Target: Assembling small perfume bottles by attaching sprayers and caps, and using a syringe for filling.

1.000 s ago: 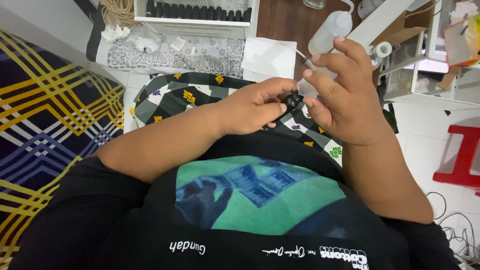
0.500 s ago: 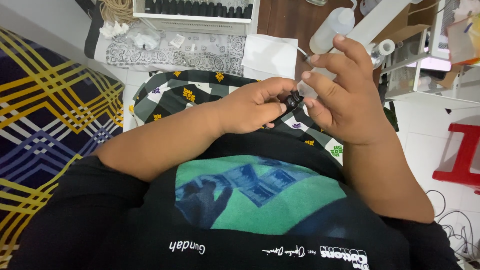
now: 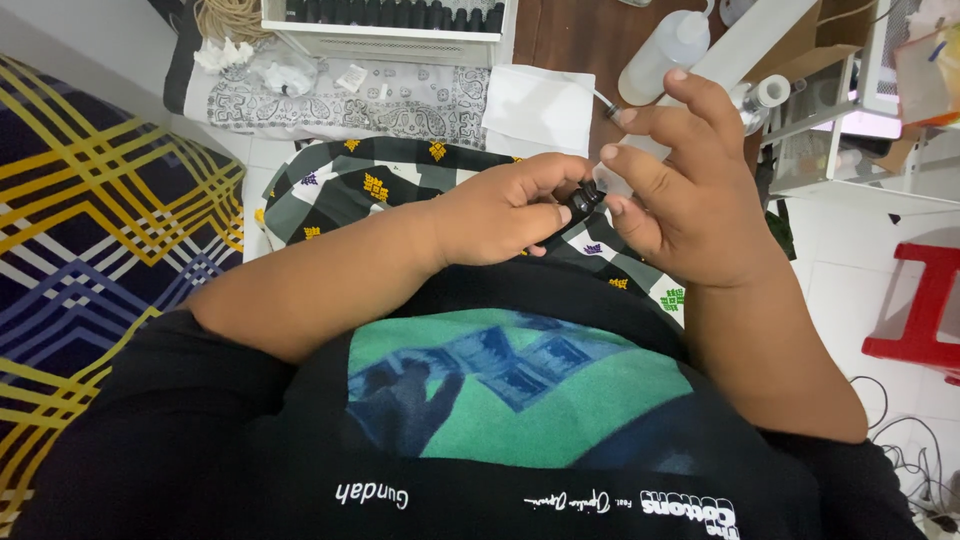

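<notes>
— Small black bottle [image 3: 583, 203]: it sits between my two hands, above my lap and the checked cloth [image 3: 350, 185]. Since a second ago almost nothing has shifted; the hands have kept the same pose, so the fiddling at the bottle's top looks unfinished.

— How are the hands set?

— My left hand [image 3: 505, 215] is curled nearly closed, thumb and fingertips pinching the dark bottle. My right hand [image 3: 680, 195] is half open: thumb and forefinger meet at a clear syringe-like tube [image 3: 610, 175] against the bottle's mouth, other fingers spread upward.

— Anything close by?

— A white squeeze bottle [image 3: 665, 55] and a folded white cloth [image 3: 540, 100] lie beyond the hands.
</notes>
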